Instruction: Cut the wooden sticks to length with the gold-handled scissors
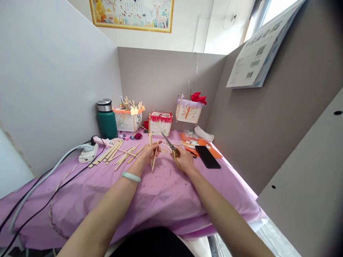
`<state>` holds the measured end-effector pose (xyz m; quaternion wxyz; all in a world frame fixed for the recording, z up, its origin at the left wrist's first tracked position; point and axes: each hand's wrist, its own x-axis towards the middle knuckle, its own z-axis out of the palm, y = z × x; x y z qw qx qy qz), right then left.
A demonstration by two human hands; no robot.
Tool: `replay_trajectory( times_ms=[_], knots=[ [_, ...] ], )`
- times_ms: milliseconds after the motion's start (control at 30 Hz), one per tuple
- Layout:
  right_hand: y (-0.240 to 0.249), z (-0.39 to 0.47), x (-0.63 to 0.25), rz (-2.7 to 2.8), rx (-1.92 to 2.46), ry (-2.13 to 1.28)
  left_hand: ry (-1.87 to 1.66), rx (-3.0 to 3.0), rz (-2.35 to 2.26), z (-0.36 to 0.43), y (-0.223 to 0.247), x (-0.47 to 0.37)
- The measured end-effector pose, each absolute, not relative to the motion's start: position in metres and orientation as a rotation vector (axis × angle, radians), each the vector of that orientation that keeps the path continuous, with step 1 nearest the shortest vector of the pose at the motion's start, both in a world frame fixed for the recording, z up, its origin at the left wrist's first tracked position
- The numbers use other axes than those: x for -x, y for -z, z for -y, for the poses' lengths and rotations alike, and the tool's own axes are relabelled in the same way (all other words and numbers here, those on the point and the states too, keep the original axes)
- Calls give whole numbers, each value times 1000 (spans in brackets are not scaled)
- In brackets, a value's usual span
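Over the middle of a pink-covered table, my left hand is closed on a few thin wooden sticks. One of them slants down from my fingers toward the cloth. Scissors with gold handles are in my right hand, their dark blades pointing up and left, close to the sticks but apart from them. How far the blades are parted is hard to see. More loose wooden sticks lie in a pile left of my left hand. Tiny bits are scattered on the cloth below my hands.
A green bottle stands at the back left. Paper-sided boxes with orange, red and purple fringe are at the back; the purple one hangs. A black phone lies right on orange paper. Cables and a power strip are left.
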<state>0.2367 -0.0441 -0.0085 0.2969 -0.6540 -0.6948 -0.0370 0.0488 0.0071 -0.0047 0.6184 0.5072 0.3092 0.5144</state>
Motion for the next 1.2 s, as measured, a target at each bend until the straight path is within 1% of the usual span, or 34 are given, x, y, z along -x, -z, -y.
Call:
replay_trajectory(
  times_ms=[167,500,933,1200],
  knots=[
    [23,45,-241,1868,1735,149,-1193,-1106,-695,-9,7,-45],
    [27,47,-239,2016,1752,292,-1232,-1087,-782,-8,5,-44],
    [27,49,-238,2069,1745,303,-1259,-1205,-806,-9,8,-43],
    [19,54,-238,2111,1763,246,-1278,-1253,-811,-7,8,-44]
  ],
)
